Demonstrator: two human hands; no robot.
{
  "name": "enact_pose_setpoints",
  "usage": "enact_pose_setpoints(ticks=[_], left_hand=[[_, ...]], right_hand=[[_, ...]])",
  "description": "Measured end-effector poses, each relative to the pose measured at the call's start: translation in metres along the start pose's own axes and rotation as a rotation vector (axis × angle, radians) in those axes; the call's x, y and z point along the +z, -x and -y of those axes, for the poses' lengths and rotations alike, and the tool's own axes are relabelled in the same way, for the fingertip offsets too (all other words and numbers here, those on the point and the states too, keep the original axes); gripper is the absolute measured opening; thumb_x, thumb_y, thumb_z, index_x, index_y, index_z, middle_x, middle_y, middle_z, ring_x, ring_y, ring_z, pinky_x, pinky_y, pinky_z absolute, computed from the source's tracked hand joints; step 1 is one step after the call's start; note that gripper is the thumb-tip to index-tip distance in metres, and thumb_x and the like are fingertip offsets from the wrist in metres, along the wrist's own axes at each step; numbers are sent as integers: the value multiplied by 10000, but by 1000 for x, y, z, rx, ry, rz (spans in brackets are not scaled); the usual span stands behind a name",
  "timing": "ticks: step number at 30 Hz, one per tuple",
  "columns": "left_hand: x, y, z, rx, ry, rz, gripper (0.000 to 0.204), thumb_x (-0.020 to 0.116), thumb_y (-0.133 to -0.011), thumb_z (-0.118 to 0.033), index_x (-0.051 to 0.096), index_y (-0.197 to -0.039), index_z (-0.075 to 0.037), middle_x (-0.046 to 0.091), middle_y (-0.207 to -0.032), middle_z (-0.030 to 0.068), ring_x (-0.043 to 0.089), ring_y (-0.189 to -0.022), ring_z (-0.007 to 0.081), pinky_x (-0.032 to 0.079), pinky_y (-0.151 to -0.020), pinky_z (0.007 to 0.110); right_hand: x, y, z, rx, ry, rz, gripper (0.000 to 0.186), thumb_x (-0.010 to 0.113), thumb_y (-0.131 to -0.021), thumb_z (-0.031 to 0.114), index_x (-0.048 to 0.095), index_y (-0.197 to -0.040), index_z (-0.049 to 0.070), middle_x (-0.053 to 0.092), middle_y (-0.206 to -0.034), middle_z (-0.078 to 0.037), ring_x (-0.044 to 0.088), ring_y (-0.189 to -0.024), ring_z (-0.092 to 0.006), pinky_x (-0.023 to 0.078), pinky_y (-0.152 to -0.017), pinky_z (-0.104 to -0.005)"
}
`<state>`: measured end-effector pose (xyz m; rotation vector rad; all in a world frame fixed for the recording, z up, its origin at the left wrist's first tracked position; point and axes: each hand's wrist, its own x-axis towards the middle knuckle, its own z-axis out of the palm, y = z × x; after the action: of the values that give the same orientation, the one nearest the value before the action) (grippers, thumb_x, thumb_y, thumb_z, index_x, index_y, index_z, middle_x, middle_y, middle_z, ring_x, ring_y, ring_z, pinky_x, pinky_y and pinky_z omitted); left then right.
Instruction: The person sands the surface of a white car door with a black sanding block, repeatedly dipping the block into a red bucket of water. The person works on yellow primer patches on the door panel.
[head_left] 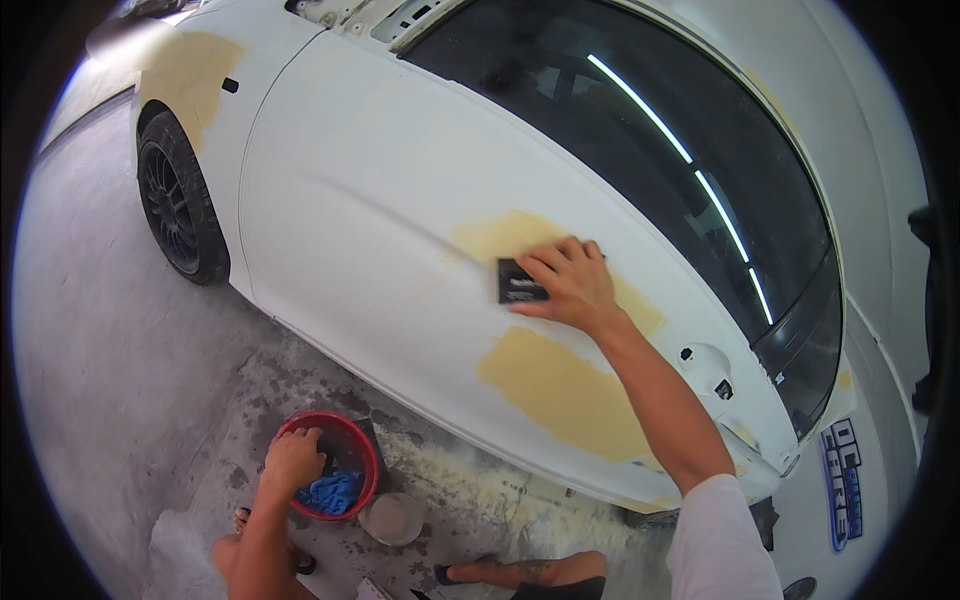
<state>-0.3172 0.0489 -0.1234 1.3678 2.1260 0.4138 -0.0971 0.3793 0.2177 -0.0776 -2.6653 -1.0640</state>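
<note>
My right hand (565, 285) grips a black block (515, 280) against the white car door (370, 280), over an upper patch of yellow filler (635, 300). A larger yellow patch (550, 385) lies lower on the door. At lower left, my left hand (295, 455) has its fingers curled over the left part of a red bucket (365, 465), and what they hold, if anything, is hidden. A blue cloth (330, 492) sits inside the bucket, and a pale round container (392, 519) stands beside it.
A dark wheel (175, 200) is at the car's left, the window (640, 140) above the door and the door handle (705, 370) to the right. Below, my bent legs (520, 575) rest near the wet concrete floor (140, 380). A sign (840, 480) is at far right.
</note>
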Motion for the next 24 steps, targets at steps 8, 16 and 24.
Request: enact_pose_setpoints(ticks=[8, 16, 24], left_hand=[[19, -13, 3, 88, 18, 152, 570, 697, -910, -300, 606, -1452, -148, 663, -1397, 152, 633, -1278, 355, 503, -1091, 458], [32, -24, -5, 70, -14, 188, 540, 699, -910, -307, 630, -1419, -141, 681, -1352, 156, 647, -1256, 358, 505, -1073, 482], [13, -6, 23, -29, -20, -23, 509, 678, -922, -287, 634, -1399, -116, 701, -1299, 153, 654, -1242, 357, 477, -1084, 523]], right_hand=[[-15, 108, -41, -23, 82, -25, 663, 859, -620, 649, 730, -1108, 220, 673, -1064, 94, 600, -961, -189, 440, -807, -373], [3, -25, 7, -7, -6, -24, 675, 891, -645, 571, 687, -1171, 199, 658, -1130, 59, 596, -1009, -227, 447, -891, -408], [-34, 107, -31, -70, 108, 92, 715, 847, -590, 694, 734, -1112, 219, 673, -1088, 96, 597, -942, -190, 430, -802, -396]])
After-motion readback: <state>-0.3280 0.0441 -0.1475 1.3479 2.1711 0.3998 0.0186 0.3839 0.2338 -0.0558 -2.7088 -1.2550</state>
